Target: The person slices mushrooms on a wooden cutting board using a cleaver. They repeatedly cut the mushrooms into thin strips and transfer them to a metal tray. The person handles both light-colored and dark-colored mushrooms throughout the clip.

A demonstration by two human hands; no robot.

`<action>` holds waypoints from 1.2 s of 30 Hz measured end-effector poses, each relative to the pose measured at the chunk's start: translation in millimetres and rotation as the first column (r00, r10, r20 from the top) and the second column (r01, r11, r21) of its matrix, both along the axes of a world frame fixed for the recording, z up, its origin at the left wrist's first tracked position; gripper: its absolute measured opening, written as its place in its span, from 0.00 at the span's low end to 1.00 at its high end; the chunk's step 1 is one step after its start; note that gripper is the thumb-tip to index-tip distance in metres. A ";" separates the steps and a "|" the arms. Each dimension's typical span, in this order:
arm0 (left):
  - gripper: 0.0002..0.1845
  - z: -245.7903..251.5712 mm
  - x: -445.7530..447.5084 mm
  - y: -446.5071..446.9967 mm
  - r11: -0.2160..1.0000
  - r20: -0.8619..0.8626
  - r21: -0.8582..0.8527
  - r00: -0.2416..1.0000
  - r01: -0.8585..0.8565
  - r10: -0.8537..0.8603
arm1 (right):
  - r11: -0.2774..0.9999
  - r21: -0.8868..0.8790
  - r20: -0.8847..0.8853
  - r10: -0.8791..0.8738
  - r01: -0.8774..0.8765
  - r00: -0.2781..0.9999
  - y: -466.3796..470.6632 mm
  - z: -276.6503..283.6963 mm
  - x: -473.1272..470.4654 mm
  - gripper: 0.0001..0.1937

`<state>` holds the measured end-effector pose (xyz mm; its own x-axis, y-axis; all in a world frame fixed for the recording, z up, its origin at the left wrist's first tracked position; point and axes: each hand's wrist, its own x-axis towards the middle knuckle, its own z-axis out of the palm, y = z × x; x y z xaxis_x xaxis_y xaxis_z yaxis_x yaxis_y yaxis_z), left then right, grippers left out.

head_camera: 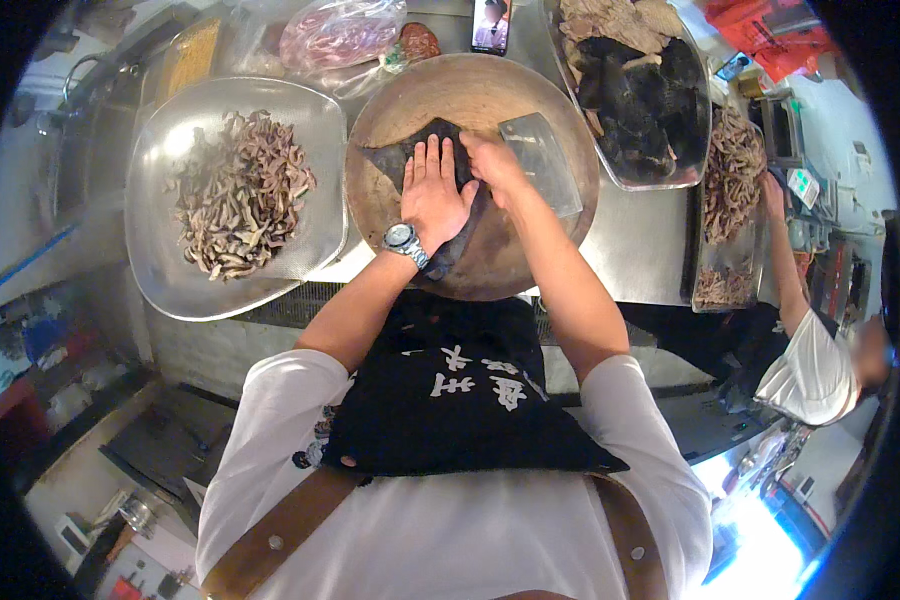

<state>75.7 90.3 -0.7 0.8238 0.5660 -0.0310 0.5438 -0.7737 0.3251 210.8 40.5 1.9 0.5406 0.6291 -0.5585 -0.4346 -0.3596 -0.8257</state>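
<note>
My left hand, with a metal watch on its wrist, lies flat on a dark sheet of what looks like tripe. Beneath both is a round wooden chopping block. My right hand is curled at the tripe's right edge and seems to pinch it; its fingertips are partly hidden. Flat on the block, right of that hand, rests a wide cleaver blade; its handle is out of sight. Another dark strip shows below my left wrist.
A clear tray of cut strips stands left. At upper right, a tray holds dark and pale tripe. A phone and bagged meat lie behind the block. At far right a co-worker's hand touches a tray of strips.
</note>
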 end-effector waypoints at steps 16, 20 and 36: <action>0.47 14.2 -8.6 7.3 0.996 -0.049 -0.042 0.995 0.079 -0.081 | 0.803 -0.441 0.699 0.588 -0.402 0.407 20.5 10.0 27.5 0.26; 0.48 12.3 -9.0 8.0 0.996 -0.010 -0.049 0.997 0.075 -0.076 | 0.781 -0.455 0.736 0.601 -0.428 0.312 16.4 5.4 29.5 0.26; 0.47 16.5 -0.9 -6.1 0.999 -0.093 -0.004 0.994 0.049 -0.049 | 0.816 -0.553 0.690 0.562 -0.170 0.456 -6.6 15.7 15.7 0.12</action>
